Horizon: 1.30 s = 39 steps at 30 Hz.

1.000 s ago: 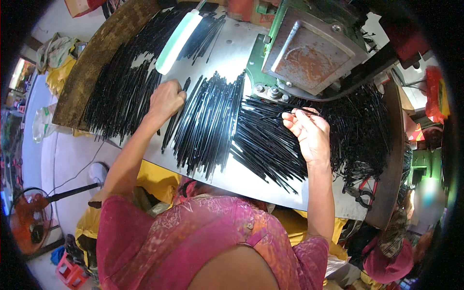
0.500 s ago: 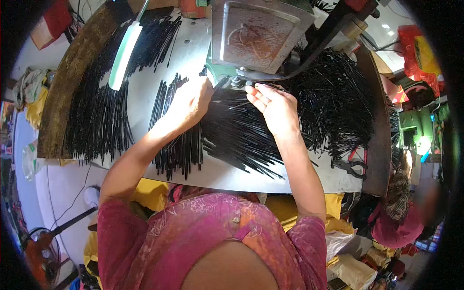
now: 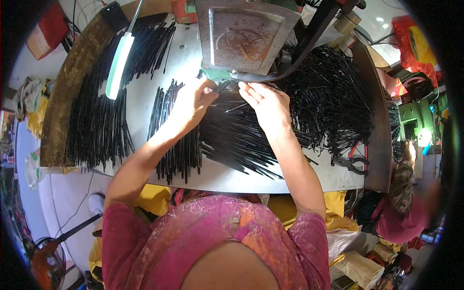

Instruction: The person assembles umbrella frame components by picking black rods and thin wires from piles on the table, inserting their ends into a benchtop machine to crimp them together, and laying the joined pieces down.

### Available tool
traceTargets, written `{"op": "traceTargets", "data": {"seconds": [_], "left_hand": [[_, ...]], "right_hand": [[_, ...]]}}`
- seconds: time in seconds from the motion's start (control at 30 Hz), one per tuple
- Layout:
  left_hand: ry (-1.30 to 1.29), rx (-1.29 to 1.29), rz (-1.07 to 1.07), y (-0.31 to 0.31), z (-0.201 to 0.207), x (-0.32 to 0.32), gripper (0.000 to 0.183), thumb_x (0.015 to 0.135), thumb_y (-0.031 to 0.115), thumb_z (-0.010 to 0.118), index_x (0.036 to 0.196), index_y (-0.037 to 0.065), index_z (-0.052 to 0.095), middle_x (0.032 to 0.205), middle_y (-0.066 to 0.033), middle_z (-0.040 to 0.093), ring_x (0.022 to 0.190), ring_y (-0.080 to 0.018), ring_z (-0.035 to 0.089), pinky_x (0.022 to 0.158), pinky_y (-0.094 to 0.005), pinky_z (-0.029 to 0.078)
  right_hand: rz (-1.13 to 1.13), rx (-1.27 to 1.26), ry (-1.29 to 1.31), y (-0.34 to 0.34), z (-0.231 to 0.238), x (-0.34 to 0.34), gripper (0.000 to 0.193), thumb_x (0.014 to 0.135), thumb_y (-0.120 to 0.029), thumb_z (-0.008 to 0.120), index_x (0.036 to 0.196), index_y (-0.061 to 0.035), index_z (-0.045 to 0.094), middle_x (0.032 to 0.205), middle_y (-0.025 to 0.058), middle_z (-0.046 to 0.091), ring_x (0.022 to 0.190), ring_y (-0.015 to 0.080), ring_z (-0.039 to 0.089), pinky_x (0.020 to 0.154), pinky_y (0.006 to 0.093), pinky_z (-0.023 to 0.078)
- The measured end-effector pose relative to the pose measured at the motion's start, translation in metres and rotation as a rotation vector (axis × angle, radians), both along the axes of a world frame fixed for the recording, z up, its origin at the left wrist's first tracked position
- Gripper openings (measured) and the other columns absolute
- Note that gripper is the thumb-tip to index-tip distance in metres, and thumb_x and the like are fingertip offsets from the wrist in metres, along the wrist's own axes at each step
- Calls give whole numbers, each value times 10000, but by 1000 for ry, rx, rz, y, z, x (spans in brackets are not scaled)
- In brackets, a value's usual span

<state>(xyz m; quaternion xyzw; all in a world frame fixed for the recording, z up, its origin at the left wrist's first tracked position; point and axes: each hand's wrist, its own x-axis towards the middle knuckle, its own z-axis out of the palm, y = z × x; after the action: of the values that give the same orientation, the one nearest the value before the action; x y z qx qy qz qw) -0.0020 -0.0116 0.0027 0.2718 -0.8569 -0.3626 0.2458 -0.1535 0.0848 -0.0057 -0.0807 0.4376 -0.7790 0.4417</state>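
My left hand [image 3: 194, 104] is closed, thumb against fingers, just left of the foot of a machine [image 3: 248, 38] with a scratched, rusty metal housing. A short dark piece [image 3: 223, 86] shows by its fingertips, but what the fingers grip is hidden. Across from it, my right hand [image 3: 267, 104] has its fingers drawn together beneath the machine head. Something too small to name may be between those fingertips. Below and between both hands lies a fanned pile of thin black rods [image 3: 237, 137]. Another bundle of black rods [image 3: 179, 150] lies under my left wrist.
More black rods [image 3: 99, 121] cover the left of the metal table [image 3: 212, 181], with a tangled heap [image 3: 328, 101] on the right. A lit lamp [image 3: 119, 66] hangs over the left side. Pliers [image 3: 352, 163] lie near the right edge. Another person [image 3: 398, 212] sits at far right.
My left hand has turned, so its thumb and fingers now show. My right hand stays by the machine's foot, its fingers slightly shifted. The whole view has moved a little.
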Motion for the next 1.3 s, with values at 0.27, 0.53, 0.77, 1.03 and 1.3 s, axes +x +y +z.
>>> {"op": "traceTargets", "data": {"seconds": [0.27,0.53,0.77,1.03,1.3], "left_hand": [[4,14,-14,-7,-10,-1,131,794,111,537,895,33,565,649,-46,503,590,-121,457,537,-257,365],[6,-122,28,1,-1,-6,159,807,104,508,920,17,578,654,-91,526,575,-150,480,529,-279,387],[35,-214,0,-2,-9,-6,164,825,70,483,938,-8,574,718,-123,571,619,-180,527,565,-284,414],[83,-188,-15,-1,-8,-8,138,780,41,521,895,-20,567,703,-149,557,622,-272,560,590,-332,443],[57,-219,-7,-1,-12,-10,103,781,43,511,849,-21,554,684,-146,541,611,-276,555,567,-335,446]], "right_hand": [[-21,-50,-27,1,-3,0,71,763,62,502,800,107,543,817,202,591,769,296,616,719,365,534],[-25,-30,-13,-3,0,3,91,765,51,516,829,100,558,834,195,600,772,277,618,711,343,531],[-12,-21,35,-3,0,5,164,797,41,463,900,153,522,916,231,571,855,299,591,797,374,500],[-15,-33,43,-6,0,7,169,794,45,458,909,155,514,934,235,563,867,314,585,807,390,493],[-1,-65,59,-4,-7,3,179,791,49,454,918,164,504,947,242,559,880,321,581,812,400,490]]}}
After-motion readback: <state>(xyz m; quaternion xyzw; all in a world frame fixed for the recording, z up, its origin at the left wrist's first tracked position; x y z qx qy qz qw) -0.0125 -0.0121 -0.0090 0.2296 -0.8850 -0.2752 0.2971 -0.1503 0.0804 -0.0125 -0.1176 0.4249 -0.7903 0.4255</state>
